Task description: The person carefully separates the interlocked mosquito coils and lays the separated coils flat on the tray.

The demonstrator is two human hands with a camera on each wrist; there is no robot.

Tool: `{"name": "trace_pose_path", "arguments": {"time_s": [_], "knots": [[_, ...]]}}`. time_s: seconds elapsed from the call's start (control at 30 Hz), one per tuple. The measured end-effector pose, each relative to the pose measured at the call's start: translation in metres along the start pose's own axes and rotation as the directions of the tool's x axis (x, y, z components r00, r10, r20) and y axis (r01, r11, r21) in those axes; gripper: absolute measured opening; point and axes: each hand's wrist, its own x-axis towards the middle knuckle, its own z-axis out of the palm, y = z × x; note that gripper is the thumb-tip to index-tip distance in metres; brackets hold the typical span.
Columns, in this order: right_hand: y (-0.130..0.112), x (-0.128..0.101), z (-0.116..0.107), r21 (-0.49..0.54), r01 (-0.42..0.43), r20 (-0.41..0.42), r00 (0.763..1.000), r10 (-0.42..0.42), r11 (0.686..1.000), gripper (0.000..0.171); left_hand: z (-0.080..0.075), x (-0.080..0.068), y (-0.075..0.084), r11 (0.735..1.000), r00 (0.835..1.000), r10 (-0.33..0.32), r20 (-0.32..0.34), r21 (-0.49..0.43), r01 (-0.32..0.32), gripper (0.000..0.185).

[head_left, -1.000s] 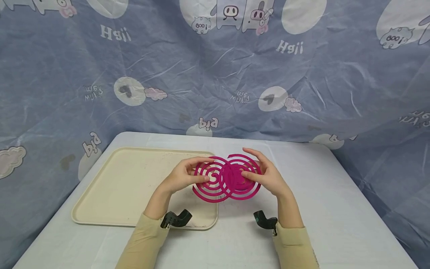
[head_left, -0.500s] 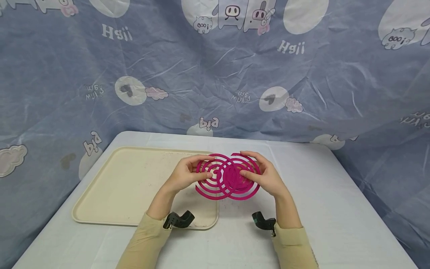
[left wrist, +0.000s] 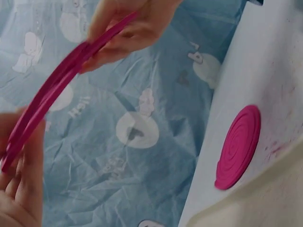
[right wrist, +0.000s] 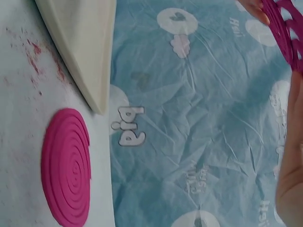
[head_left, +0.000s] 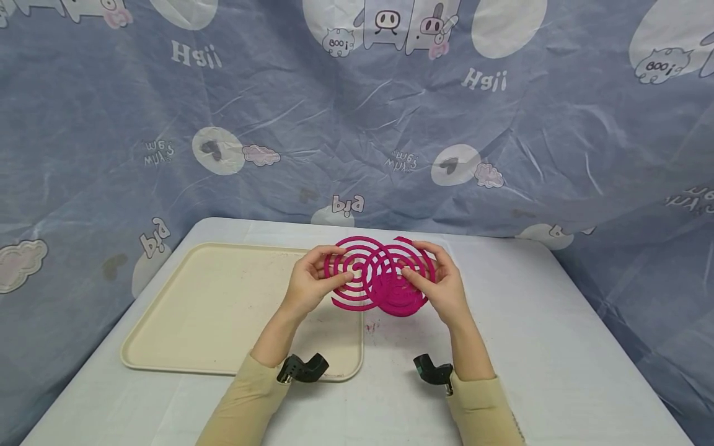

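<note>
Two bright pink mosquito coils are held up above the table, overlapping in the middle. My left hand pinches the left coil between thumb and fingers. On the other side, my right hand grips the right coil by its outer rings. The left wrist view shows the held coils nearly edge-on, as thin bands lying close together; whether they touch or interlock is unclear. Another pink coil, tightly wound, lies flat on the table behind them, and shows whole in the right wrist view as a coil disc.
A cream tray lies on the left of the white-covered table. Pink crumbs are scattered near its right edge. A blue patterned cloth hangs behind and at the sides.
Both hands have lifted the coils a little higher, and the wrists have come slightly closer together. More of the coil on the table now shows below the held ones.
</note>
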Motion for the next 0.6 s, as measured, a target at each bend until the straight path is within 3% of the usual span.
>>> {"name": "trace_pose_path", "arguments": {"time_s": [0.07,0.13,0.23,0.3,0.33,0.37,0.43,0.6], "knots": [[-0.001,-0.001,-0.005,-0.019,-0.014,0.100,0.995,0.016,1.000,0.044,-0.004,-0.001,0.001,1.000,0.995,-0.021,0.095,0.003,0.021,0.043],[-0.001,-0.003,-0.011,-0.054,-0.021,0.229,0.973,0.033,0.998,0.035,-0.008,-0.001,0.002,0.999,0.975,-0.046,0.218,0.014,0.044,0.042],[-0.002,-0.004,-0.017,-0.098,-0.012,0.428,0.902,0.053,0.995,0.026,-0.013,-0.002,0.003,0.997,0.916,-0.073,0.395,0.051,0.057,0.039],[-0.002,-0.004,-0.019,-0.128,-0.005,0.507,0.859,0.070,0.992,0.023,-0.014,-0.002,0.004,0.996,0.878,-0.088,0.471,0.070,0.062,0.037],[-0.002,-0.004,-0.020,-0.143,0.001,0.525,0.848,0.075,0.990,0.023,-0.014,-0.002,0.004,0.995,0.867,-0.093,0.490,0.079,0.062,0.037],[-0.002,-0.004,-0.020,-0.161,0.010,0.528,0.845,0.077,0.987,0.022,-0.014,-0.003,0.003,0.994,0.863,-0.098,0.495,0.085,0.064,0.036],[-0.002,-0.004,-0.020,-0.191,0.024,0.500,0.863,0.077,0.981,0.023,-0.013,-0.003,0.003,0.993,0.872,-0.108,0.477,0.097,0.070,0.036],[0.000,-0.003,-0.016,-0.198,0.024,0.369,0.928,0.052,0.980,0.029,-0.009,-0.002,0.000,0.992,0.930,-0.096,0.356,0.106,0.062,0.037]]}}
